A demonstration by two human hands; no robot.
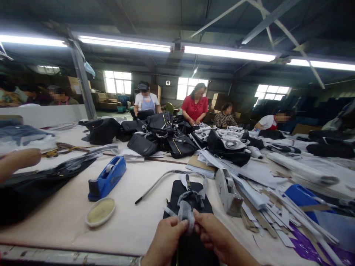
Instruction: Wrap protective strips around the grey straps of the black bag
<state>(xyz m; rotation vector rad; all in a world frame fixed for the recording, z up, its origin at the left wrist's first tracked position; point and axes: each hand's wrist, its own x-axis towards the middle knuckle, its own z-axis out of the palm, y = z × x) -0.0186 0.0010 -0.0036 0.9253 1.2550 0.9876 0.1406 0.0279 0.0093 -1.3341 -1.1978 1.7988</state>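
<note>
Both hands meet at the near edge of the long cream worktable (69, 218), pinching one crumpled strip of grey-white wrapping paper (185, 211) between them. The left hand (165, 242) is closed, thumb and forefinger nipped on the strip's lower left; the right hand (215, 236) is closed on it from the other side, fingers curled in. The strip rises from a flat black leather bag (181, 192) lying straight ahead, its lower end hidden under the wrists.

To do this well, I judge that the pinch should stay close to where the paper meets the bag's metal fitting, with short, even pulls, so the thin sheet neither tears nor drags the bag off the table.

A blue tape dispenser (107, 179) and a shallow white dish with a yellowish pad (100, 211) sit to the left, a grey tape dispenser (227, 190) to the right. No brand, label or writing is legible anywhere
</note>
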